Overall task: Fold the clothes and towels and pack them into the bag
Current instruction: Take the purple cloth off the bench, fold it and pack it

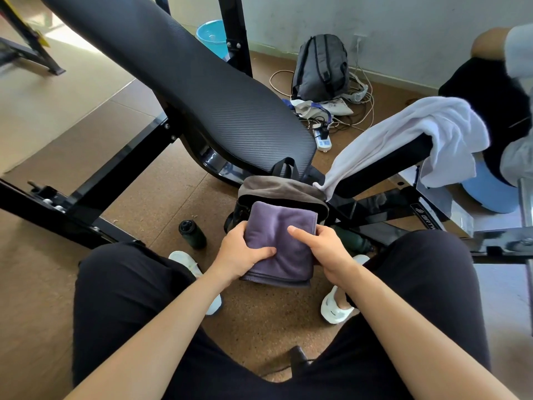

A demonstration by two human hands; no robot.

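A folded purple towel (281,241) is held between my knees, its far end at the open mouth of a dark bag (277,190) that stands on the floor. My left hand (245,252) grips the towel's left edge, thumb on top. My right hand (323,249) grips the right edge, thumb lying across the cloth. A white garment (409,134) hangs unfolded over the black padded bar just right of the bag.
A black weight bench (184,82) slants across the upper left. A dark bottle (191,233) stands on the floor left of the bag. A grey backpack (320,67), cables and a power strip lie by the wall. Another person sits at the far right.
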